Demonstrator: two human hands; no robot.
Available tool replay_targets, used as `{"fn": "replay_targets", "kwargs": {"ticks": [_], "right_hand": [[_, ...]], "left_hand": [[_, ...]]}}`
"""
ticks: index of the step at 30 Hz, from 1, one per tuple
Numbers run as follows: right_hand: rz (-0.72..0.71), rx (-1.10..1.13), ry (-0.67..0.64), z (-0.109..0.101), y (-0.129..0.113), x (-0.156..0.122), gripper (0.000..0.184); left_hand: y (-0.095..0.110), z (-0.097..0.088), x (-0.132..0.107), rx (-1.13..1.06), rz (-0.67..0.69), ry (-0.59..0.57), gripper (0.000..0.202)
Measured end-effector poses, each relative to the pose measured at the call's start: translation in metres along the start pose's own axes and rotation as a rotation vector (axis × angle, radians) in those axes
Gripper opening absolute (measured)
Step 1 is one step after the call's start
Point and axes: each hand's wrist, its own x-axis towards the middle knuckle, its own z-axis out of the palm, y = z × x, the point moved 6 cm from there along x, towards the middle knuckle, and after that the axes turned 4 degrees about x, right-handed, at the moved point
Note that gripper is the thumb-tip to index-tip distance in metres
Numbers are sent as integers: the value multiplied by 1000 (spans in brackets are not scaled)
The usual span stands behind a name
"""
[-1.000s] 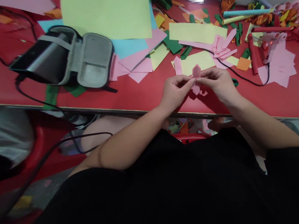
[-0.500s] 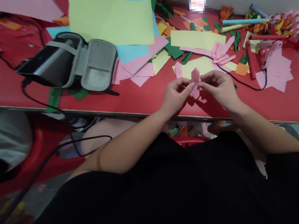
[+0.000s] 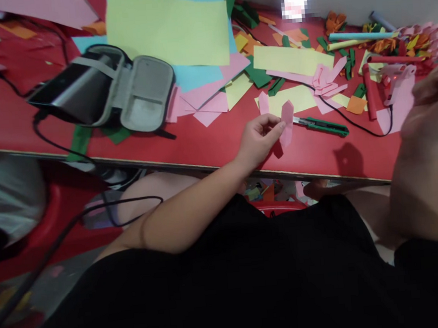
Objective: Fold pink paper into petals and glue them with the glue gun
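Observation:
My left hand [image 3: 260,138] pinches a small strip of pink paper [image 3: 287,118] with pointed ends, held upright just above the red table. Close by on its right lies a green utility knife [image 3: 324,126], its blade end towards the strip. My right hand [image 3: 431,91] is raised at the right edge, blurred and partly cut off, so what its fingers do is hidden. Beyond that hand are a pink glue gun [image 3: 402,79] with a black cord and pink paper pieces [image 3: 386,120], partly covered by the hand and arm.
An open grey case [image 3: 147,94] with a dark device [image 3: 72,89] stands at the left. Large yellow sheets [image 3: 166,29], folded pink strips [image 3: 324,80] and green scraps cover the back. Paper flowers and rolled tubes [image 3: 362,35] lie at the back right. Cables cross the table [image 3: 217,144].
My right hand has let go of the pink paper strip and moved far right, uncovering the utility knife. My left hand stays in place with the strip.

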Motion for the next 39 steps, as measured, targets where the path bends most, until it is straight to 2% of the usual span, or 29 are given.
{"fn": "replay_targets", "kwargs": {"ticks": [3,6,8,11,15,18,20,22,23,24,26,27,28,29,30,32,33,36,39], "right_hand": [[-4,-32,-7,30,26,-13,64],[-42,-119,-4,61,59,-31,53],[-76,-178,-8,71,72,-37,43],[-85,-240,-17,72,79,-35,20],[-87,-302,-30,65,72,-30,21],[-47,-210,-54,52,70,-29,26],[-18,-142,-86,34,72,-25,33],[-20,-140,-97,7,73,-19,39],[-42,-158,-55,-11,73,-15,41],[-93,-188,43,-32,72,-11,45],[-225,-366,303,-73,66,-9,53],[-301,-483,429,-87,63,-11,58],[-354,-573,511,-96,61,-13,52],[-389,-633,564,-100,63,-14,40],[-391,-661,562,-100,68,-13,23],[-290,-680,478,-93,88,-3,45],[-240,-714,424,-87,99,4,47],[-222,-845,306,-68,125,27,37],[-205,-947,240,-60,138,51,37]], "left_hand": [[1,4,-3,31,20,-25,25],[3,4,-5,53,46,-47,23],[3,2,-4,81,68,-39,20],[3,1,-4,93,78,-47,17],[4,0,-7,92,62,-44,21],[3,1,-8,51,31,-73,23],[2,1,-7,47,32,-70,21],[1,-1,-6,63,50,-46,21],[1,-2,-5,67,57,-37,21],[0,-2,-5,64,60,-32,21],[-1,-4,-4,51,64,-25,21],[-1,-4,-4,51,64,-22,20],[-1,-5,-4,58,62,-18,19],[-1,-5,-4,72,58,-13,19],[0,-5,-4,94,53,-10,18],[1,-5,-4,125,51,-1,17],[1,-5,-5,128,53,-2,16],[2,-4,-4,100,57,-16,15],[-2,-4,-2,91,40,-53,13]]}}
